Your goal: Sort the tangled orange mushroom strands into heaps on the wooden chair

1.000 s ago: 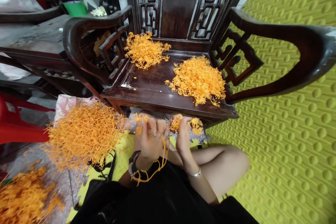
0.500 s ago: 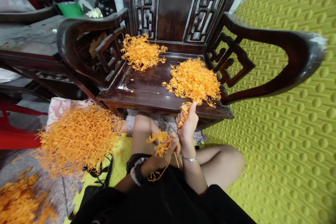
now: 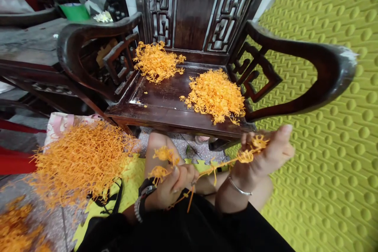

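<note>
Right now the left hand [image 3: 173, 189] pinches a tangled orange strand [image 3: 227, 164] low over the lap, fingers pressed together, while the right hand [image 3: 264, 161] closes on its far clump. The strand runs on a rising diagonal toward the right of the frame. Just ahead, two orange heaps [image 3: 215, 96] sit on the dark carved chair seat [image 3: 159, 104], and a bigger heap [image 3: 79, 161] lies at left.

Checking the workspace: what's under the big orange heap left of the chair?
At the far edge of the orange heap, a pink-and-white bag shows; yellow foam mat at its near edge, speckled floor at its left. Its thick middle hides what lies beneath.
</note>
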The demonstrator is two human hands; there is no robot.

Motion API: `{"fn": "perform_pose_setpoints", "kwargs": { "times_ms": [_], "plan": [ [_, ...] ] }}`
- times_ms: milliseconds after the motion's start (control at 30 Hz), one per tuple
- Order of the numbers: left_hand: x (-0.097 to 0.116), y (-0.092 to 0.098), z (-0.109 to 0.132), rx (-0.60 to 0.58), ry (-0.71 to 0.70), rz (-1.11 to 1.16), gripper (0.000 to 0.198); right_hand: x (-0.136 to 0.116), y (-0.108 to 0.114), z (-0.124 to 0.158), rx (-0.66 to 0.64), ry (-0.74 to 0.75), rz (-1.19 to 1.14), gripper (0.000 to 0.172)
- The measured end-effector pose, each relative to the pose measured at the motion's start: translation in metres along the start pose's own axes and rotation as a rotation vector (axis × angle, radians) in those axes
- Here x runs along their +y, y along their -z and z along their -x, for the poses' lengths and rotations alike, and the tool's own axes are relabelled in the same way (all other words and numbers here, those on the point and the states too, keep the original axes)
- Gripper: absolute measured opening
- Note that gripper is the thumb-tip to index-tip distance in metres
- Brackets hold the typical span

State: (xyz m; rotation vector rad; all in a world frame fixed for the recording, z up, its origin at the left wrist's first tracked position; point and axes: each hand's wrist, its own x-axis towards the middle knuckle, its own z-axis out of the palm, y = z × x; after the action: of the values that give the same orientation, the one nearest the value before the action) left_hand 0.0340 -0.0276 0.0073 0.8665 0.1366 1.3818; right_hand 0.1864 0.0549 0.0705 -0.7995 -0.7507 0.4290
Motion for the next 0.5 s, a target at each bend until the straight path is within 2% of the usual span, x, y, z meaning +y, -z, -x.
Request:
{"fn": "perform_pose_setpoints", "kwargs": {
  "times_ms": [67, 167, 300, 367, 433, 467, 500],
  "plan": [
    [0.002, -0.004, -0.002, 0.017, -0.070, -0.028, 0.056, -0.006, -0.011, -0.006, 0.000, -0.023, -0.069, 0.059],
    [0.003, -0.010, -0.007, 0.036, -0.156, -0.013, 0.056, -0.011, -0.025, -0.011, -0.040, -0.147, -0.151, 0.058],
    [0.006, -0.015, -0.017, 0.113, -0.224, 0.042, 0.057, -0.012, -0.040, -0.010, -0.192, -0.273, -0.171, 0.065],
    [0.014, -0.012, -0.019, 0.144, -0.235, 0.062, 0.058, -0.014, -0.041, -0.015, -0.318, -0.269, 0.003, 0.063],
    [0.029, -0.003, -0.016, 0.145, -0.286, 0.086, 0.058, -0.019, -0.034, -0.034, -0.413, -0.188, 0.370, 0.057],
    [0.039, 0.004, -0.012, 0.164, -0.336, 0.097, 0.058, -0.022, -0.028, -0.048, -0.432, -0.139, 0.538, 0.054],
    [0.049, 0.011, -0.007, 0.196, -0.394, 0.103, 0.057, -0.025, -0.020, -0.064, -0.395, -0.097, 0.697, 0.053]
  ]
}}
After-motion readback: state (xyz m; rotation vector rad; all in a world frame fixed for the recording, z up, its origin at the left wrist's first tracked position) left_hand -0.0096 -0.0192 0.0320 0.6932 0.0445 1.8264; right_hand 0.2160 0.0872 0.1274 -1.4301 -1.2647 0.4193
